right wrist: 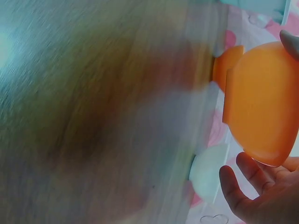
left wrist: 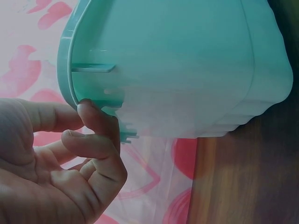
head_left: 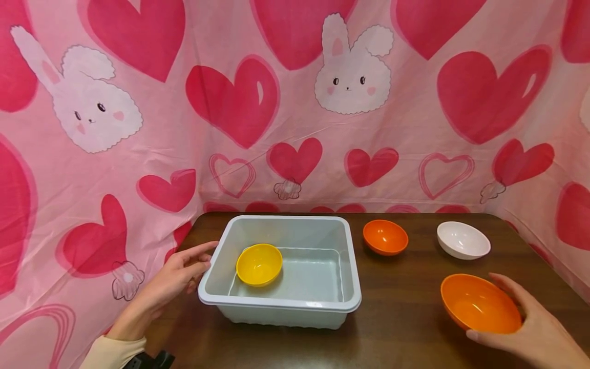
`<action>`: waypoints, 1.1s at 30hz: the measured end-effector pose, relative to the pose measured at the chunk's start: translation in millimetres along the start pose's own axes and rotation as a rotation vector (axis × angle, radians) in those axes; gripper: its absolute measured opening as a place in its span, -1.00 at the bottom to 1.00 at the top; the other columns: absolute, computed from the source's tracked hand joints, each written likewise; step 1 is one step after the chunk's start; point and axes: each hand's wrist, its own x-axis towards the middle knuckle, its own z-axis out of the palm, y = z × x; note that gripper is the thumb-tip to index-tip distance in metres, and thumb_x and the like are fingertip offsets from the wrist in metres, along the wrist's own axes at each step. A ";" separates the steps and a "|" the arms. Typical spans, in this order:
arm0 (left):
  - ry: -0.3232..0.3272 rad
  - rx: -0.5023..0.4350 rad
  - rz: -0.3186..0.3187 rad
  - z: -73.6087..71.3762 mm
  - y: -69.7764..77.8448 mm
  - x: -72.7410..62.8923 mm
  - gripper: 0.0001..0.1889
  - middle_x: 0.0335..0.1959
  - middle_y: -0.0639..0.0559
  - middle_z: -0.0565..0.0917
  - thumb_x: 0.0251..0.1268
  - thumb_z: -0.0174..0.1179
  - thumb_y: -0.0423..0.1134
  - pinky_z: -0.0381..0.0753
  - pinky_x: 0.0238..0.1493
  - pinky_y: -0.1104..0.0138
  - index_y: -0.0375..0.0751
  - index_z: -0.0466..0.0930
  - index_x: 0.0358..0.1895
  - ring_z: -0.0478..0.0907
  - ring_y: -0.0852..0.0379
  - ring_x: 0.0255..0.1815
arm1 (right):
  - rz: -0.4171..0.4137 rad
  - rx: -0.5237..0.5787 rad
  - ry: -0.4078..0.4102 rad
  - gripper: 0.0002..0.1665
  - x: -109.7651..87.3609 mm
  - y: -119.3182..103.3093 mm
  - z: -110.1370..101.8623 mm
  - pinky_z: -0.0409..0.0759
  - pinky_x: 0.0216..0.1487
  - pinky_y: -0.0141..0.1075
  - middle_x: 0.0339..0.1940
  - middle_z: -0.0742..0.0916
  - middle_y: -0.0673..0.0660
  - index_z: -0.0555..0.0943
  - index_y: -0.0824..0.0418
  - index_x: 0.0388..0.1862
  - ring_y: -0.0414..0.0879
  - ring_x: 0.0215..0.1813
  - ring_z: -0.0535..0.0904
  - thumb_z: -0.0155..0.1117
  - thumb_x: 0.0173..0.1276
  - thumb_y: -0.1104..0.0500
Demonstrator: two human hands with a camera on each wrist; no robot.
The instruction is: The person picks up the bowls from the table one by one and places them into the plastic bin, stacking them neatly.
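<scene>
In the head view my left hand is at the left rim of a pale grey plastic basin. The left wrist view shows the thumb and a finger of that hand pinching the basin's rim from both sides. Inside the basin, toward its left, a yellow bowl stands upright. My right hand holds a larger orange bowl over the table's right side, thumb on the near edge and fingers on the far edge. The bowl is slightly tilted, its foot off the tabletop in the right wrist view.
A smaller orange bowl stands just right of the basin. Farther right is a white bowl. All rest on a dark brown wooden table. A pink heart-and-rabbit cloth hangs behind and along both sides.
</scene>
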 end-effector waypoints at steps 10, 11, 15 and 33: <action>-0.004 0.008 -0.011 -0.2 0.0 -1.5 -0.40 -0.06 -0.24 0.58 0.54 0.12 -0.39 0.42 -0.56 0.37 -0.43 0.28 0.57 0.39 0.09 -0.56 | -0.051 0.023 0.038 0.35 -4.2 -18.1 -0.8 0.58 -0.09 -0.05 0.39 0.45 0.54 0.11 0.28 0.68 0.16 0.09 0.53 0.69 0.14 -0.16; -0.005 0.009 -0.013 -0.3 0.0 -1.5 -0.40 -0.06 -0.24 0.58 0.54 0.12 -0.39 0.43 -0.56 0.36 -0.43 0.28 0.57 0.39 0.08 -0.56 | -0.061 0.029 0.044 0.36 -4.8 -19.9 -1.1 0.55 -0.13 -0.17 0.40 0.45 0.52 0.11 0.26 0.69 0.14 0.09 0.53 0.70 0.13 -0.15; -0.006 0.013 -0.008 -0.6 0.2 -0.7 -0.40 -0.06 -0.25 0.59 0.54 0.12 -0.39 0.44 -0.56 0.35 -0.42 0.28 0.58 0.39 0.06 -0.57 | -0.082 0.053 0.052 0.38 -5.2 -27.3 -2.3 0.52 -0.16 -0.33 0.44 0.44 0.47 0.09 0.20 0.72 0.01 0.09 0.48 0.72 0.12 -0.12; -0.004 0.021 -0.010 -1.4 1.1 0.8 -0.40 -0.07 -0.24 0.57 0.53 0.14 -0.38 0.45 -0.56 0.33 -0.41 0.29 0.57 0.37 0.04 -0.59 | -0.205 0.077 0.097 0.37 -5.8 -57.3 -3.6 0.34 -0.18 -0.57 0.45 0.49 0.38 0.19 0.14 0.70 -0.56 -0.01 0.33 0.79 0.00 -0.02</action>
